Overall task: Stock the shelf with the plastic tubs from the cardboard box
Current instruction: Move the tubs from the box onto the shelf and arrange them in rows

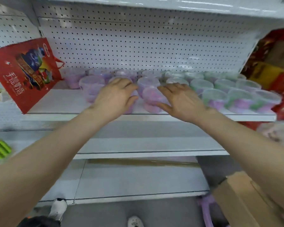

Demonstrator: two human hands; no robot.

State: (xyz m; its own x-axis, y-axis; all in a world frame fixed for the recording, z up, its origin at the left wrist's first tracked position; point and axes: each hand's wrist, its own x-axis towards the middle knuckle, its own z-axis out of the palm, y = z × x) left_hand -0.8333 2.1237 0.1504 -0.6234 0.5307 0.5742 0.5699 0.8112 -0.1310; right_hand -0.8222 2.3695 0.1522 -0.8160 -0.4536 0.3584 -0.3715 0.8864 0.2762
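Shelf (64, 102) with rows of tubs, head view. Left hand (116, 97) and right hand (181, 99) are held apart, fingers straight and spread, clasping nothing; blur hides whether either palm touches a tub. Front tub (152, 99), purple and upright with its axis vertical, stands between them: at 3 o'clock from the left hand and 9 o'clock from the right, about equally near both. More purple tubs (90, 84) stand toward 10 o'clock and green tubs (220, 97) toward 3 o'clock. Bag (23, 72) leans at 9 o'clock. Box (246, 202) lies at 5 o'clock below the shelf, nearer the right arm, so the next fetch probably favours that side
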